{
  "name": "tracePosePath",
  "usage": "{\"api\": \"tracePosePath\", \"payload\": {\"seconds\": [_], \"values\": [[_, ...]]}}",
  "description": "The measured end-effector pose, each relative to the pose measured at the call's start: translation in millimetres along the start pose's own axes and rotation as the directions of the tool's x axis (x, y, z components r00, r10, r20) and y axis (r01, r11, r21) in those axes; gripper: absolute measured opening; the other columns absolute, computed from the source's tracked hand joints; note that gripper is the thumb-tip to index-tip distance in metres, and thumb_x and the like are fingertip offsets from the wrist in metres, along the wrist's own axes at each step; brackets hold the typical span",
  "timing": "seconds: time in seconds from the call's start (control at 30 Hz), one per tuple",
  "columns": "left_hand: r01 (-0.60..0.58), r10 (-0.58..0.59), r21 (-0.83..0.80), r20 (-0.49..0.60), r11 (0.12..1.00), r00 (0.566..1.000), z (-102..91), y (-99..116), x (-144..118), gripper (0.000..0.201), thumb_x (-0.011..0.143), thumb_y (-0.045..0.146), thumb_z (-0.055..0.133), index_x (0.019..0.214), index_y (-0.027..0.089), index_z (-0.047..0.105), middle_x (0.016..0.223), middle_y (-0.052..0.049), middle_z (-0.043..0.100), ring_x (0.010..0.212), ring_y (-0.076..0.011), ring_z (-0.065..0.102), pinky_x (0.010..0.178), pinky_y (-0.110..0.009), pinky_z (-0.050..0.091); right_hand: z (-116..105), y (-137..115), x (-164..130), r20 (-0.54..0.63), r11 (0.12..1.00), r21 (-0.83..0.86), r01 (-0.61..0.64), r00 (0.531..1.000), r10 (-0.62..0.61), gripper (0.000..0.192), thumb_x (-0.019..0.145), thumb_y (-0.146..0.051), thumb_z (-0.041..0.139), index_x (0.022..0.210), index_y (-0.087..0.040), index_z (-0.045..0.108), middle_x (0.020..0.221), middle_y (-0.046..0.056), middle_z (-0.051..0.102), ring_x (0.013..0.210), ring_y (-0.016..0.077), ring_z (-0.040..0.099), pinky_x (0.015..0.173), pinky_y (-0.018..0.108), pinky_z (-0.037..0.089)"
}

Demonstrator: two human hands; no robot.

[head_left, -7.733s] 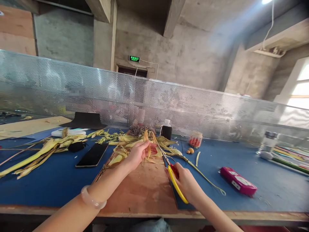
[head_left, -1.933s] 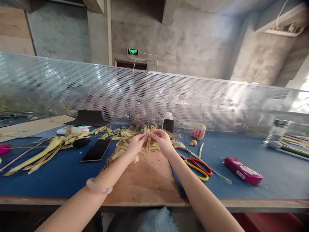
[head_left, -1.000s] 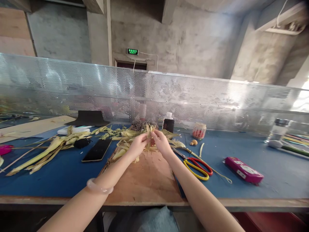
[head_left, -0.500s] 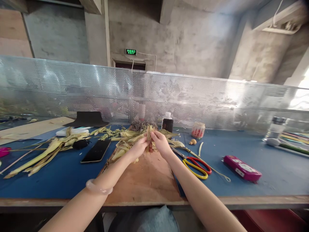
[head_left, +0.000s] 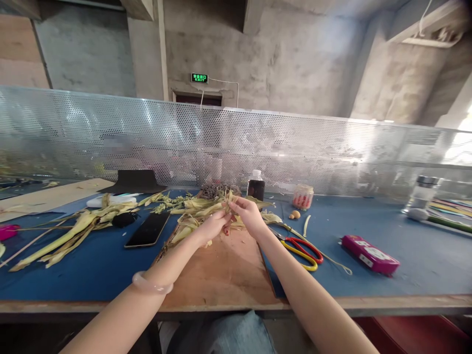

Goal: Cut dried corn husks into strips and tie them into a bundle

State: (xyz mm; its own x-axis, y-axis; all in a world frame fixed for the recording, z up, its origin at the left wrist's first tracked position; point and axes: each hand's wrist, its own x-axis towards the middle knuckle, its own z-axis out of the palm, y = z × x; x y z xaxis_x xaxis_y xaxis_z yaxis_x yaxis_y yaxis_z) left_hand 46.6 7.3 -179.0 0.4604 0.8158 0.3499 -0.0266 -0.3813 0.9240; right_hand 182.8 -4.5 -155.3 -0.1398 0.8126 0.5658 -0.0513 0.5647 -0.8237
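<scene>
Both hands pinching dried husk strips over wooden board.
Left hand [head_left: 212, 227] & right hand [head_left: 249, 214] closed on husk strips [head_left: 227, 205], fingertips nearly touching, above far edge of wooden board [head_left: 224, 275] on desk [head_left: 405, 246]. Scissors [head_left: 300, 248] flat just right of board; phone [head_left: 147, 229] left; pink case [head_left: 370, 254] further right.

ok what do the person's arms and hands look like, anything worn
Both forearms are bare, with no sleeves or gloves. The left wrist wears a smooth, pale, see-through bangle. The left hand has red nail polish; the right hand shows no rings.
</scene>
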Motion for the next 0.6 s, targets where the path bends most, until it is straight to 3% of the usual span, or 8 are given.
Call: {"api": "tracePosePath", "payload": {"seconds": [0.1,0.23,0.33,0.43,0.53,0.6], "values": [[-0.048,0.048,0.031,0.008,0.998,0.999,0.3,-3,1,0.016,0.083,0.03,0.055,0.09,0.017,0.057,0.064,0.001,0.054,0.059,-0.0145,0.054,0.062,-0.028,0.046,1,-2,0,-0.018,0.978,-0.198,0.062,0.998,-0.067,0.023,0.074,-0.036,0.058,0.083,-0.017,0.067,0.066,0.0,0.061,0.057,0.0125,0.049,0.055,0.025,0.04],[-0.187,0.192,0.08,-0.055,0.979,0.98,0.5,-2,1,0.028,0.077,0.018,0.057,0.104,0.019,0.055,0.092,-0.004,0.064,0.087,-0.0178,0.059,0.081,-0.028,0.046,4,-5,-3,-0.04,0.921,-0.375,0.108,0.99,-0.132,0.015,0.071,-0.027,0.059,0.082,-0.018,0.065,0.059,-0.003,0.053,0.055,0.012,0.045,0.055,0.024,0.036],[-0.144,0.148,0.176,-0.015,0.974,0.989,-1.2,-2,-1,0.026,0.076,0.016,0.055,0.102,0.018,0.056,0.094,-0.005,0.064,0.091,-0.0191,0.059,0.086,-0.031,0.045,3,-6,-6,0.034,0.866,-0.488,0.114,0.993,-0.112,0.01,0.072,-0.022,0.055,0.08,-0.019,0.06,0.057,-0.005,0.05,0.053,0.0114,0.044,0.053,0.023,0.034],[-0.067,0.042,0.302,0.087,0.951,0.995,-2.3,-3,-5,0.015,0.081,0.021,0.05,0.094,0.016,0.057,0.079,-0.004,0.064,0.079,-0.0187,0.059,0.08,-0.033,0.046,0,-6,-9,0.11,0.852,-0.516,0.087,0.993,-0.035,0.006,0.07,-0.018,0.054,0.076,-0.019,0.054,0.053,-0.006,0.048,0.049,0.0108,0.045,0.05,0.022,0.034],[-0.091,0.054,0.307,0.128,0.947,0.99,-0.8,-5,-5,0.016,0.085,0.023,0.046,0.093,0.015,0.056,0.072,-0.003,0.06,0.073,-0.0174,0.058,0.077,-0.033,0.046,-2,-10,-11,0.141,0.884,-0.466,0.049,0.99,0.02,0.004,0.074,-0.023,0.053,0.076,-0.02,0.051,0.051,-0.007,0.048,0.045,0.0104,0.047,0.047,0.021,0.035],[-0.108,0.079,0.274,0.115,0.956,0.99,0.4,-4,-3,0.017,0.085,0.024,0.046,0.093,0.016,0.058,0.072,-0.002,0.059,0.07,-0.0166,0.057,0.074,-0.032,0.047,-2,-11,-10,0.135,0.92,-0.391,0.009,0.99,0.047,0.015,0.08,-0.035,0.05,0.077,-0.02,0.05,0.052,-0.007,0.048,0.043,0.0102,0.047,0.045,0.021,0.036]]}}
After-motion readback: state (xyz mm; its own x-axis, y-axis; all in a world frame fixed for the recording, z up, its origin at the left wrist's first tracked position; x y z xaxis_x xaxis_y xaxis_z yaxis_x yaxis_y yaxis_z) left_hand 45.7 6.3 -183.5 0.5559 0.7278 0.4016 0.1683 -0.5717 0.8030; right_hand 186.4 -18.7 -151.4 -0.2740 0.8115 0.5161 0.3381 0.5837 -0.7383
